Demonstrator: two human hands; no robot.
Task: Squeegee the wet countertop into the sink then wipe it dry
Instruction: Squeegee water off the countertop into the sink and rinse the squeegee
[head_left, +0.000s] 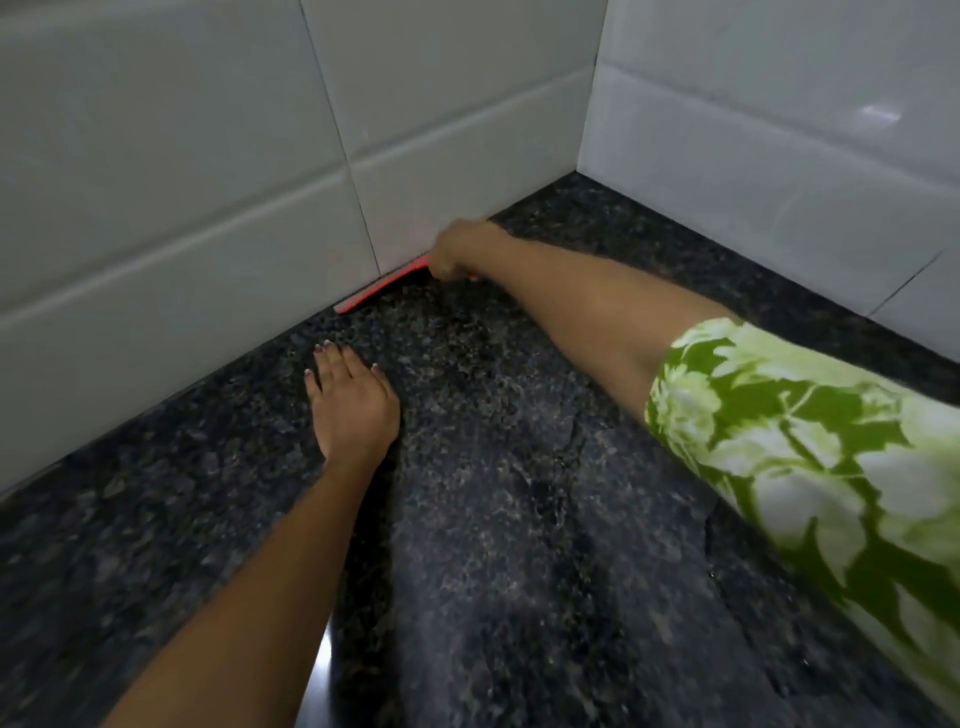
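A dark speckled granite countertop (519, 493) fills the lower view, with wet streaks and patches down its middle. My right hand (457, 249) reaches far back and is closed on the handle of a red squeegee (382, 287), whose blade lies along the foot of the tiled wall. My left hand (350, 400) rests flat on the counter, palm down, fingers apart, holding nothing, a little in front of the blade. The sink is out of view.
White tiled walls (208, 182) meet in a corner (587, 161) at the back right of the counter. A green and white floral sleeve (810, 457) covers my right upper arm. A glossy strip (319, 670) shows near my left forearm.
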